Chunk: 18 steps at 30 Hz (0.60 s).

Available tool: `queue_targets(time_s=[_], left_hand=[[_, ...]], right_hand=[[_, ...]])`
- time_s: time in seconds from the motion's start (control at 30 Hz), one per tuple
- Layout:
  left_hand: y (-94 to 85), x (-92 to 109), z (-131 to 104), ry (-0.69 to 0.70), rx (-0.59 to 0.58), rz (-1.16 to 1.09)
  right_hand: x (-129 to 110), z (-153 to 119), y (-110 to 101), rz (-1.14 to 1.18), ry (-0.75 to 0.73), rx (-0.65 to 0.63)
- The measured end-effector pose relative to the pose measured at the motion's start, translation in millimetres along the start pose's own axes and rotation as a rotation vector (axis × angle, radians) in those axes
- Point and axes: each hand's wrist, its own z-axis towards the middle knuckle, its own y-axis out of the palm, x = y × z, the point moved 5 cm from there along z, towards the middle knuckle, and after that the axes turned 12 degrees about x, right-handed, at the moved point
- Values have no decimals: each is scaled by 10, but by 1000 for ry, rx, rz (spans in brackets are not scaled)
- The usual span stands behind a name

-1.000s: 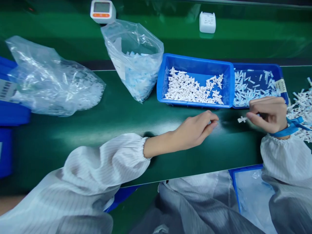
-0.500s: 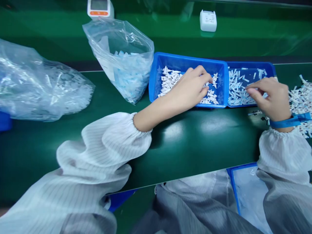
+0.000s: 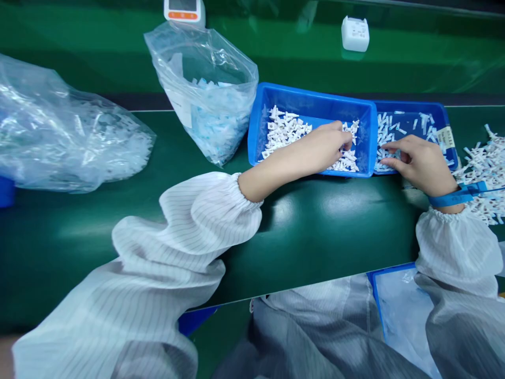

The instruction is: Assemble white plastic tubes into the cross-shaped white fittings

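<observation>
My left hand reaches into a blue bin of small white plastic parts. Its fingers are bent and drawn together at the parts near the bin's right end; whatever lies between the fingertips is hidden. Over the neighbouring blue bin, which holds small light-blue and white tube-like pieces, is my right hand. Thumb and forefinger stand a little apart close to these pieces, with nothing visible between them. The other fingers curl under. A blue band circles the right wrist.
Right of the bins lies a heap of white and blue pieces. An open clear bag of light-blue pieces stands left of them, a larger clear bag further left. Behind are a white device with a screen and a white box.
My left hand has lowered its fingers further into the white parts, closing them. My right hand has shifted left over the light-blue pieces, its thumb and forefinger spreading slightly. The view has shifted a little.
</observation>
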Motion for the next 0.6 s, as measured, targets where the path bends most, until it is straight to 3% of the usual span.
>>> queue_targets(time_s=[0.3, 0.6], left_hand=[[54, -22, 33, 22, 15, -47], [36, -18, 43, -112, 62, 87]], right_hand=[[35, 25, 1, -9, 38, -20], [9, 11, 4, 2, 57, -43]])
